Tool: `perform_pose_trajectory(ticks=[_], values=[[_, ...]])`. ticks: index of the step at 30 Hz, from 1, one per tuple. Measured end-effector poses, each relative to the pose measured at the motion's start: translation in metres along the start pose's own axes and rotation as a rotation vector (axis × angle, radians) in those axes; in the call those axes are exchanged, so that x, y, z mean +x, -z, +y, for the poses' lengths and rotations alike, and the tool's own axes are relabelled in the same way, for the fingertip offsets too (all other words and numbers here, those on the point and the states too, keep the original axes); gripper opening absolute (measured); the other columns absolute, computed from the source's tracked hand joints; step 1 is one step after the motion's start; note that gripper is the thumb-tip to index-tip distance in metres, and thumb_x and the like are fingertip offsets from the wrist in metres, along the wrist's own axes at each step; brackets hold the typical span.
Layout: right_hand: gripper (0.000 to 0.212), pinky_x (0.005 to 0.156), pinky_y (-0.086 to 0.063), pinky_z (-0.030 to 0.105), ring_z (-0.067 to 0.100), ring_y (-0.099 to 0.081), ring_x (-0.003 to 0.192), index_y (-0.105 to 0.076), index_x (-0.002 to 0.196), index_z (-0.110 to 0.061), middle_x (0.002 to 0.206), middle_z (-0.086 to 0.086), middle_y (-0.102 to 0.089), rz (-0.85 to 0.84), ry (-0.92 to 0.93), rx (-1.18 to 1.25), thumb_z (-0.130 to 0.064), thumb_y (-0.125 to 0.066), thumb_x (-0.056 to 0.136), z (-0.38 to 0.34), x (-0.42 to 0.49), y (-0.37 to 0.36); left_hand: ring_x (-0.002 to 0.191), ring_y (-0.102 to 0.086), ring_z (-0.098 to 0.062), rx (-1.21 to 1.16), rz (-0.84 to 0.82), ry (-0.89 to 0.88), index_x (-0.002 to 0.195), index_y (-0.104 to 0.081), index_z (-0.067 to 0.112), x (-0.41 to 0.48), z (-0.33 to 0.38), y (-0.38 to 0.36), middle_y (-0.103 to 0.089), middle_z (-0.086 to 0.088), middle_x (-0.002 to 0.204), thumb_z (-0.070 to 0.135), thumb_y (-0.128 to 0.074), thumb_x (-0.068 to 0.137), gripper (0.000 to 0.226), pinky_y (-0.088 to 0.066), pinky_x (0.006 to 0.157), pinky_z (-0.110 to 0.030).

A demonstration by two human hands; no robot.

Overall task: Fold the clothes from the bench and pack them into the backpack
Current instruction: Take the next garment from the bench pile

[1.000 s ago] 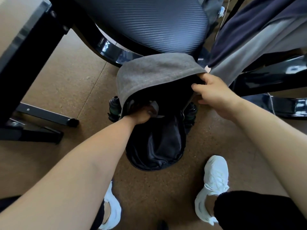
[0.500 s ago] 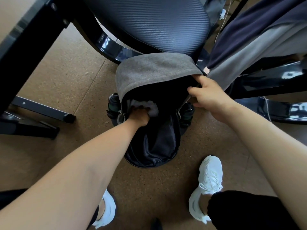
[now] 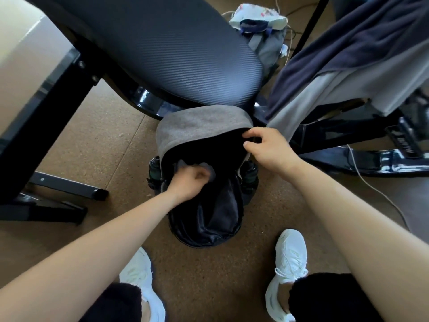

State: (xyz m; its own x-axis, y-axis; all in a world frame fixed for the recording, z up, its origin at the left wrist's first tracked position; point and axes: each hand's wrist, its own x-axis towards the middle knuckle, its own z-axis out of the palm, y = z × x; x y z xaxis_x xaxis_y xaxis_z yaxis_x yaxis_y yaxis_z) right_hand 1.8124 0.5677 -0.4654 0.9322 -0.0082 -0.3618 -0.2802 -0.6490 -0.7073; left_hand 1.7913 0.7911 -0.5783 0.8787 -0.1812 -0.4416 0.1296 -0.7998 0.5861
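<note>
A black backpack [image 3: 213,219] stands open on the floor below the bench, its grey flap [image 3: 199,129] lifted back. My left hand [image 3: 190,182] is a closed fist at the mouth of the backpack, pressing on a light grey folded garment [image 3: 209,167] that shows just beyond the knuckles. My right hand [image 3: 264,147] pinches the right edge of the grey flap and holds it up. The inside of the bag beyond the garment is dark. A navy garment [image 3: 348,49] and a grey garment [image 3: 320,96] hang over the frame at the right.
The padded black bench seat [image 3: 162,47] fills the top middle, with its black metal legs [image 3: 67,189] at left and right. Another bag with floral cloth [image 3: 260,22] lies behind. A white cable [image 3: 376,194] runs over the brown floor. My white shoes [image 3: 290,259] stand near the backpack.
My left hand has come up out of the bag's mouth into a fist over the light grey garment. My right hand shifted its grip on the flap edge. The camera rose.
</note>
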Motion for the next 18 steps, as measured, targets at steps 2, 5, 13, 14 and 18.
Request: perform_pose_trajectory(ticks=[2, 5, 13, 14, 18], values=[[0.025, 0.086, -0.045, 0.025, 0.016, -0.065, 0.103, -0.073, 0.116, -0.021, 0.104, -0.003, -0.072, 0.136, -0.027, -0.013, -0.021, -0.061, 0.094, -0.001, -0.005, 0.009, 0.094, -0.073, -0.016, -0.086, 0.018, -0.081, 0.095, -0.078, 0.029, -0.019, 0.022, 0.008, -0.079, 0.007, 0.093, 0.022, -0.064, 0.094, 0.015, -0.054, 0.085, -0.028], [0.015, 0.087, -0.049, 0.03, 0.018, -0.065, 0.096, -0.074, 0.1, -0.024, 0.091, -0.006, -0.068, 0.429, -0.016, 0.032, -0.022, -0.062, 0.091, -0.002, -0.015, 0.03, 0.072, -0.072, -0.008, -0.247, 0.046, -0.198, 0.09, -0.078, 0.024, -0.032, 0.065, 0.019, -0.076, 0.006, 0.073, 0.017, -0.063, 0.094, 0.017, -0.06, 0.08, -0.033], [0.048, 0.098, -0.048, 0.025, 0.022, -0.055, 0.114, -0.052, 0.129, -0.015, 0.129, 0.01, -0.042, 1.047, 0.017, 0.243, -0.019, -0.074, 0.086, 0.015, -0.014, 0.094, 0.09, -0.063, -0.005, -0.428, 0.271, -0.414, 0.119, -0.068, 0.018, 0.03, 0.213, 0.029, -0.072, 0.005, 0.11, 0.015, -0.065, 0.097, 0.022, -0.05, 0.086, -0.019], [0.053, 0.101, -0.047, 0.024, 0.021, -0.052, 0.118, -0.051, 0.133, -0.015, 0.133, 0.011, -0.041, 1.046, 0.008, 0.271, -0.021, -0.075, 0.086, 0.018, -0.012, 0.099, 0.099, -0.063, -0.007, -0.448, 0.268, -0.422, 0.128, -0.064, 0.014, 0.044, 0.231, 0.029, -0.069, 0.002, 0.121, 0.016, -0.064, 0.098, 0.03, -0.05, 0.093, -0.021], [0.054, 0.101, -0.041, 0.018, 0.011, -0.05, 0.118, -0.051, 0.14, -0.016, 0.131, 0.008, -0.048, 0.941, 0.039, 0.329, -0.027, -0.072, 0.091, 0.024, -0.01, 0.116, 0.128, -0.057, -0.017, -0.462, 0.211, -0.585, 0.139, -0.055, 0.017, 0.077, 0.286, 0.03, -0.059, -0.004, 0.14, 0.028, -0.07, 0.092, 0.05, -0.047, 0.109, -0.032]])
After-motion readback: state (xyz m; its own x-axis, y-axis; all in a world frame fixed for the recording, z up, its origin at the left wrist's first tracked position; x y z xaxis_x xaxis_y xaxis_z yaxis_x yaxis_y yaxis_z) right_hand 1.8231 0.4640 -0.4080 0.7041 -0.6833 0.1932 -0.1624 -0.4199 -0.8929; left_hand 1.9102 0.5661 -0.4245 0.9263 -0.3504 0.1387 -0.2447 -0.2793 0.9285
